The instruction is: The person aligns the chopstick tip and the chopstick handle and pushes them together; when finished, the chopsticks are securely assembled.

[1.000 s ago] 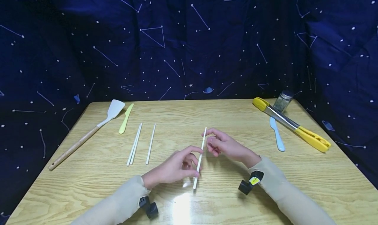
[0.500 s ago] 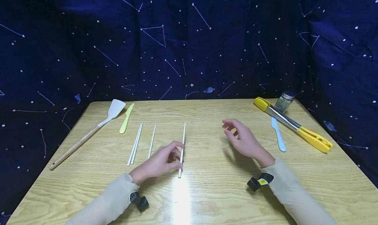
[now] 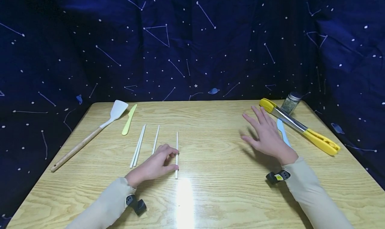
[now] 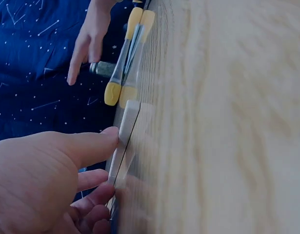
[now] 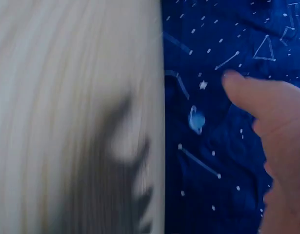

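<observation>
A white chopstick [image 3: 176, 142] lies nearly straight up and down in the head view, just right of the other chopsticks. My left hand [image 3: 157, 162] holds it by its side, thumb and index finger on it at two places. From the left wrist, the thumb [image 4: 98, 146] presses the chopstick [image 4: 128, 119] at table level. A single chopstick [image 3: 156, 138] is partly covered by the left hand, and a pair of chopsticks [image 3: 137, 146] lies further left. My right hand [image 3: 267, 137] hovers over the table with fingers spread, holding nothing and covering part of a light blue knife [image 3: 282, 130].
Yellow-ended tongs [image 3: 290, 120] lie at the right by a glass jar [image 3: 290, 103]. On the left are a white spatula [image 3: 99, 130] with a wooden handle and a yellow-green knife [image 3: 129, 120]. A dark starry cloth [image 3: 192, 55] hangs behind the wooden table [image 3: 216, 195].
My left hand has carried the chopstick leftward to beside the single one. My right hand has left the chopstick, moved right towards the tongs and spread its fingers.
</observation>
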`<state>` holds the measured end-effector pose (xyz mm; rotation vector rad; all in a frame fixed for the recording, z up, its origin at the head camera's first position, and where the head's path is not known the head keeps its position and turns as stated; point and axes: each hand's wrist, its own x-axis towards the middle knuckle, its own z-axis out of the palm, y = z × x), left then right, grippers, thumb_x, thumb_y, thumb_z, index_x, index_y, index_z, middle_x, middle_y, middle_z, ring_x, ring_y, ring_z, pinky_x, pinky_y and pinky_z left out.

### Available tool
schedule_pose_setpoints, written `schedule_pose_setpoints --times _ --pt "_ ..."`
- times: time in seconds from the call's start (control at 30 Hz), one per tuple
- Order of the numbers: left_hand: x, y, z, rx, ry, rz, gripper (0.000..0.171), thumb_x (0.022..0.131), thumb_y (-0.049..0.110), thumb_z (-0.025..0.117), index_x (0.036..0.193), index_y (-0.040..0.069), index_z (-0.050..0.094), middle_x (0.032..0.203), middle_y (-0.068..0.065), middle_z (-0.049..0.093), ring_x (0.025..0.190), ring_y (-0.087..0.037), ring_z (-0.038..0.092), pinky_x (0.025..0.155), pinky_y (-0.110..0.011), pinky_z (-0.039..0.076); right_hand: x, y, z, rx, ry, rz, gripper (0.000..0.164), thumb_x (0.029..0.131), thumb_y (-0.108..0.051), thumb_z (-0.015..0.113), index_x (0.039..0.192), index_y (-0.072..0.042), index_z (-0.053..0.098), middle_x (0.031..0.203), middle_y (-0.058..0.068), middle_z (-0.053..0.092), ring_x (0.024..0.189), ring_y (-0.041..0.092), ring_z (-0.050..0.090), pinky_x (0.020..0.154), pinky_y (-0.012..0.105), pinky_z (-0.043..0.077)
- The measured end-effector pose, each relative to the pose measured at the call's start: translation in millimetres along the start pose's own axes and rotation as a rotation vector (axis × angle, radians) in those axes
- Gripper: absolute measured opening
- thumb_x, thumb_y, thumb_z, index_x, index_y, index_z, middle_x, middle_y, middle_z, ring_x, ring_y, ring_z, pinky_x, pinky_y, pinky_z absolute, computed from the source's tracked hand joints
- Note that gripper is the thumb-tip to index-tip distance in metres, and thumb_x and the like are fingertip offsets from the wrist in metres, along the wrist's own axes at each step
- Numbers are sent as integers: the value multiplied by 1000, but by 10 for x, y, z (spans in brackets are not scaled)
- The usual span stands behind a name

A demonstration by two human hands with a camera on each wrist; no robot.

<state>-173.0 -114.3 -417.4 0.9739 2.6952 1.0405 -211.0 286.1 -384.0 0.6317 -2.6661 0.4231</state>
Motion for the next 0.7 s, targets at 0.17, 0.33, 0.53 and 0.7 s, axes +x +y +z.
schedule_pose_setpoints --times 0.17,0.33,0.53,0.7 --pt "-13 65 -4 105 -10 -31 49 86 22 73 125 -3 57 94 -3 48 89 -16 37 71 -25 36 -74 74 -8 -84 -87 8 88 78 -52 73 150 -19 34 162 12 -5 145 45 -12 104 76 5" --pt "-15 112 -8 249 14 -32 55 83 32 76 124 -1 60 101 -5 46 90 -17 34 71 -26 32 -94 87 -23 -154 -142 41 91 80 -59 67 152 -19 28 162 13 -4 145 44 -11 104 76 4" --pt "-35 79 -47 325 41 -61 56 81 38 76 123 4 61 119 -13 44 100 -26 35 77 -34 27 -111 98 -28 -185 -193 101 91 82 -63 61 153 -20 24 162 14 -4 146 42 -12 106 73 2" --pt "-58 -9 -110 353 81 -105 54 82 38 74 123 5 62 140 -21 35 123 -38 32 86 -47 28 -130 125 -19 -192 -198 119 89 84 -63 58 154 -21 23 162 14 -3 146 42 -11 107 72 3"
